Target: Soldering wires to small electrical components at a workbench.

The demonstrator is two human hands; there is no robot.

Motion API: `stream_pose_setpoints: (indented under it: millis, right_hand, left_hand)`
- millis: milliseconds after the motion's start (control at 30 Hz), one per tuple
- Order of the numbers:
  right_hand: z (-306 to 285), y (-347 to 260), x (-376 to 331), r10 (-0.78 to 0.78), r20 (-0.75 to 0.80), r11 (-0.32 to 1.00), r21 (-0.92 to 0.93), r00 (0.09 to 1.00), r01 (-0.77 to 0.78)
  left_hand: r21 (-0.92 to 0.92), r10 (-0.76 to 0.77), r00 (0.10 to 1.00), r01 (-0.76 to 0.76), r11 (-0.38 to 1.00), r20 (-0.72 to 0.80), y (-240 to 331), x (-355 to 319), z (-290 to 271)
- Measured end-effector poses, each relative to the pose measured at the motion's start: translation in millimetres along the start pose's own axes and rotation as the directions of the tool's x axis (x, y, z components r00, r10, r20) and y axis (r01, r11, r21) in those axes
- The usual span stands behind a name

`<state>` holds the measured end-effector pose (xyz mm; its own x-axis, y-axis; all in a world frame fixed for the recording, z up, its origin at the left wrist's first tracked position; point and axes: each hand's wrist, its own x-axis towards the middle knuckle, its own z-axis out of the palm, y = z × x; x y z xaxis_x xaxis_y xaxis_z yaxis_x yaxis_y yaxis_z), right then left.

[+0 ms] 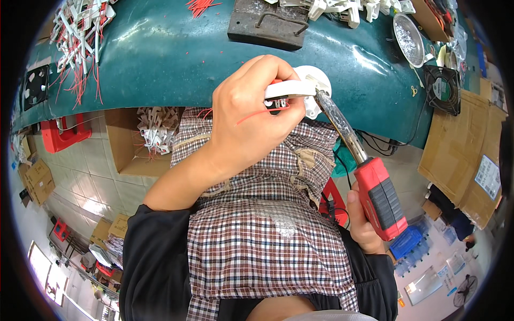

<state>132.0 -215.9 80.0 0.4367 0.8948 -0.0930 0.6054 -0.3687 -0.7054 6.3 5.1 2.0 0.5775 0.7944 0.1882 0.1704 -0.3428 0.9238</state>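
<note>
My left hand is closed around a white plastic fitting above the bench's near edge. The fitting has a wide round white end beyond my fingers, and dark and red pieces show inside it. A thin red wire runs out between my fingers. My right hand grips a soldering iron by its red and black handle. The iron's long metal barrel slants up to the left, and its tip is at the round end of the fitting. Whether the tip touches it, I cannot tell.
A dark metal block with a handle lies on the green bench. White parts with red wires pile at the left. A round metal dish and a small fan stand right. A cardboard box sits below.
</note>
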Motion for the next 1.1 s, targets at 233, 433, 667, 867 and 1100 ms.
stream_pose_setpoints:
  millis: [233, 433, 667, 867, 1100]
  right_hand:
    - [-5.8, 5.7, -13.0, -0.028, 0.018, 0.995, -0.098, 0.999, 0.030]
    - [-1.4, 7.1, -13.9, 0.055, -0.046, 0.998, 0.022, 0.997, -0.054]
    - [3.7, 5.3, -18.0, 0.208, -0.040, 0.962, 0.187, 0.977, -0.197]
    - [21.7, -5.7, 5.8, 0.262, -0.105, 0.863, 0.470, 0.959, -0.184]
    - [25.6, -11.3, 24.2, 0.178, -0.160, 0.861, 0.503, 0.971, -0.075]
  left_hand:
    - [-0.008, 0.011, 1.000, -0.011, 1.000, 0.002, -1.0, 1.1, -0.2]
    - [-0.019, 0.011, 1.000, -0.011, 1.000, 0.003, -1.1, 1.2, 0.6]
    - [-0.024, 0.011, 1.000, -0.011, 1.000, 0.001, -0.7, 1.4, -0.2]
    - [-0.004, 0.009, 1.000, -0.009, 1.000, 0.015, -0.6, 3.3, -1.0]
    - [-0.017, 0.037, 0.998, -0.036, 0.999, 0.059, 2.7, 13.7, -8.9]
